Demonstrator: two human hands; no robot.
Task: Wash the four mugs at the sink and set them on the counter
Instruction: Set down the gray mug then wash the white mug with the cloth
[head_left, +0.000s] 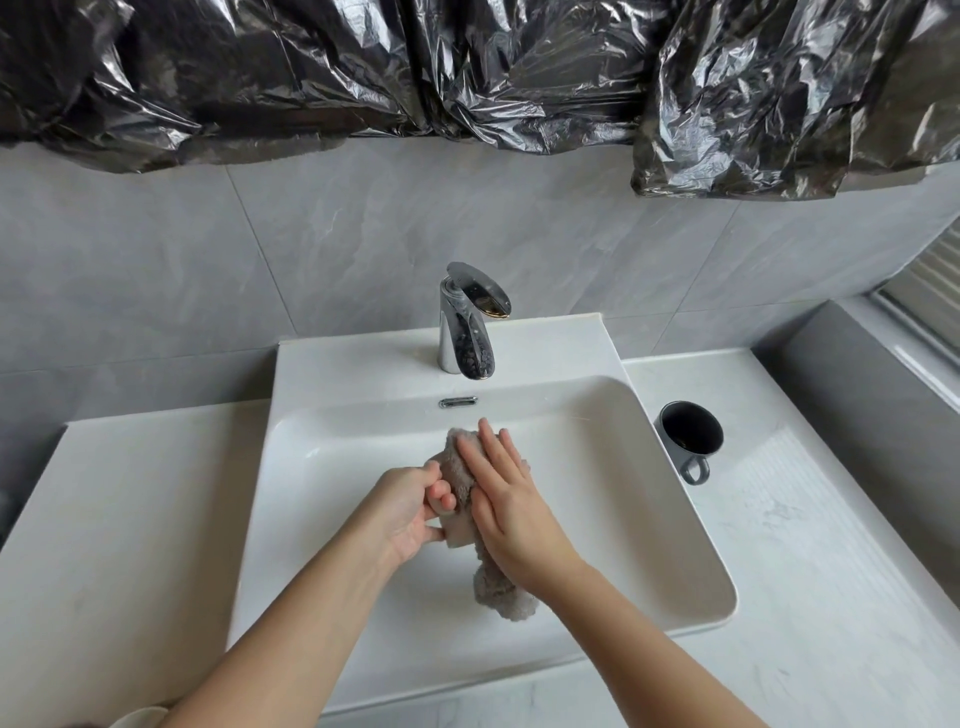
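Over the white sink my two hands hold a fuzzy grey-beige cloth whose tail hangs down toward the basin floor. My left hand grips the cloth's left side with curled fingers; a pale smooth piece shows under its fingertips, and I cannot tell whether that is cloth or a mug. My right hand lies flat on the cloth with straight fingers pressing it. One dark grey mug stands upright on the counter just right of the sink, handle toward me. No water runs from the chrome faucet.
White counter extends left of the sink and right of it, where a ribbed drain area lies. A pale curved object peeks in at the bottom left edge. Black plastic sheeting covers the wall above the grey tiles.
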